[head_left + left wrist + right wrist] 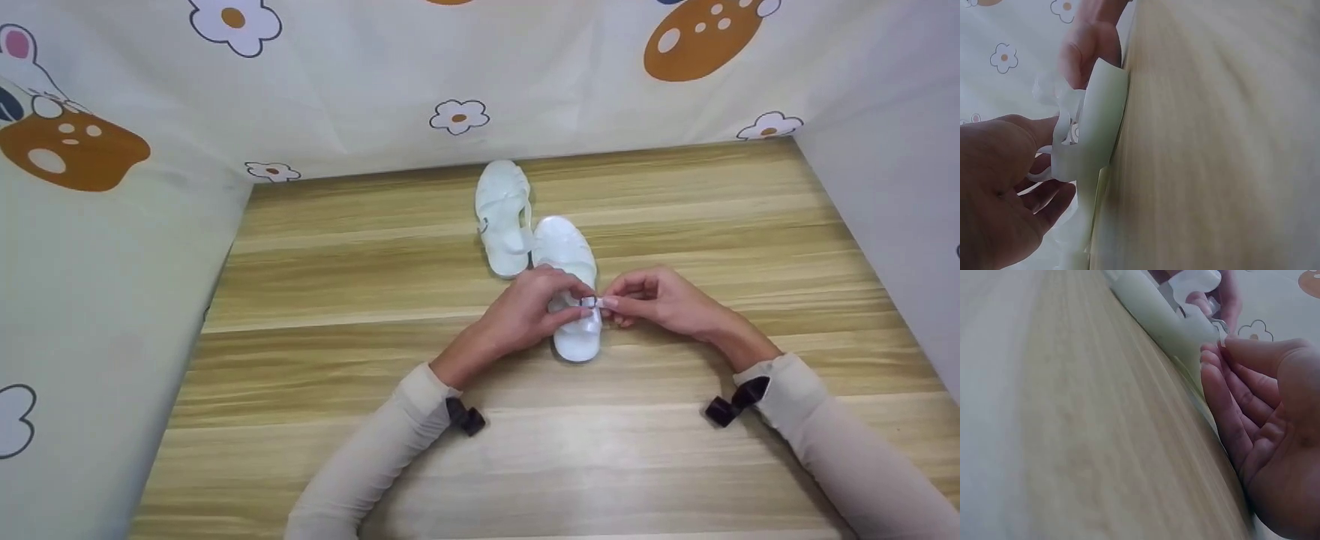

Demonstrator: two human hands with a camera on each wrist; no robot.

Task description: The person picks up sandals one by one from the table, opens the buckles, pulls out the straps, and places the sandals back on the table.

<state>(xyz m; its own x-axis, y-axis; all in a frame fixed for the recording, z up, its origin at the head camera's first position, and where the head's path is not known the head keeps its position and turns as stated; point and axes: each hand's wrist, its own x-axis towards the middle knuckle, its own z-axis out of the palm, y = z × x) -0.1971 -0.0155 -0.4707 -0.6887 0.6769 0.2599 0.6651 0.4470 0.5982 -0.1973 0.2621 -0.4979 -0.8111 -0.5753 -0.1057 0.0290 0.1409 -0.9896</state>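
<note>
Two white sandals lie on the wood-grain surface in the head view. The nearer sandal [564, 238] has its toe pointing away from me, and both hands are at its ankle strap. My left hand [529, 306] reaches across it and pinches the strap by the buckle [589, 302] between thumb and forefinger. From the right side, my right hand [664, 301] pinches the strap's end [1222, 336] between thumb and fingertips. Farther back and to the left rests the other sandal [501, 191], untouched, its heel beside the nearer one's toe. Fingers partly hide the buckle.
Behind the sandals hangs a pale cloth [375, 90] printed with flowers and animals, meeting the wood-grain surface [360, 262] at its back edge. Pale walls stand at left and right. Each sleeved wrist carries a small black camera mount [466, 417].
</note>
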